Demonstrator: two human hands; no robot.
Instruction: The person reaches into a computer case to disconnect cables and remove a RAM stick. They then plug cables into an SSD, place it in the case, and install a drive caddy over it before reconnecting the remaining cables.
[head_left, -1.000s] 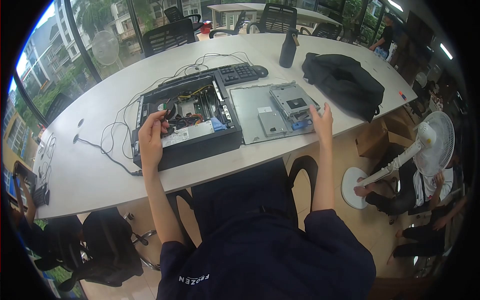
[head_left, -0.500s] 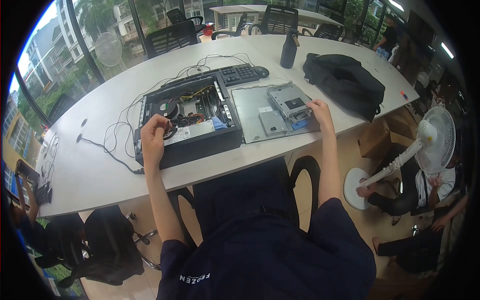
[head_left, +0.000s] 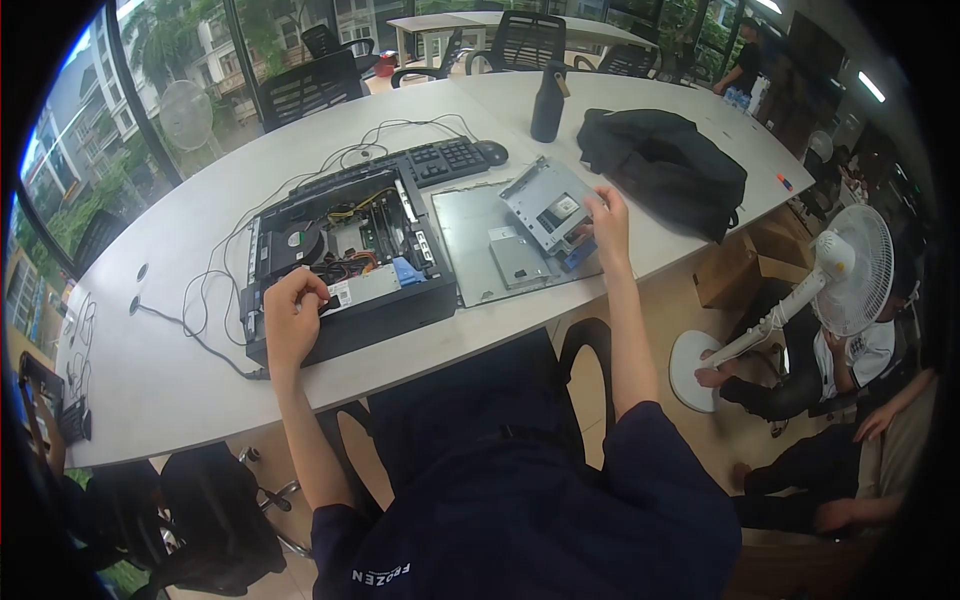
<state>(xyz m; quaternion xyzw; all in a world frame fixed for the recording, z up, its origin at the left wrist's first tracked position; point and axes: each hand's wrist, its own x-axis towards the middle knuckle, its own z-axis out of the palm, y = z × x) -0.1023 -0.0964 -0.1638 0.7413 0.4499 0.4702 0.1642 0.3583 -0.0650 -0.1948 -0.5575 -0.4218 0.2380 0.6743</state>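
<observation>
My right hand (head_left: 612, 230) grips the right edge of a metal drive cage (head_left: 545, 203). The cage is tilted, its left side raised, over a flat metal side panel (head_left: 464, 232). A smaller metal drive (head_left: 517, 258) lies on that panel, beside a blue plastic part (head_left: 579, 256) near the cage's lower end. At the front left of an opened desktop computer case (head_left: 385, 312), my left hand (head_left: 293, 312) has its fingers pinched together by a small dark piece; what they hold is unclear. Inside the case show a round fan (head_left: 303, 240), cables and a blue latch (head_left: 407, 271).
Behind the case lie a keyboard (head_left: 440, 160) and a mouse (head_left: 490, 152). A dark bottle (head_left: 548, 105) and a black bag (head_left: 665, 165) stand farther back. Loose cables run left of the case. On the floor at right is a white fan (head_left: 855, 270), with people seated near it.
My right hand has lifted and tipped the drive cage up from the panel. My left hand has drawn back toward the case's front edge. The whole view has shifted slightly.
</observation>
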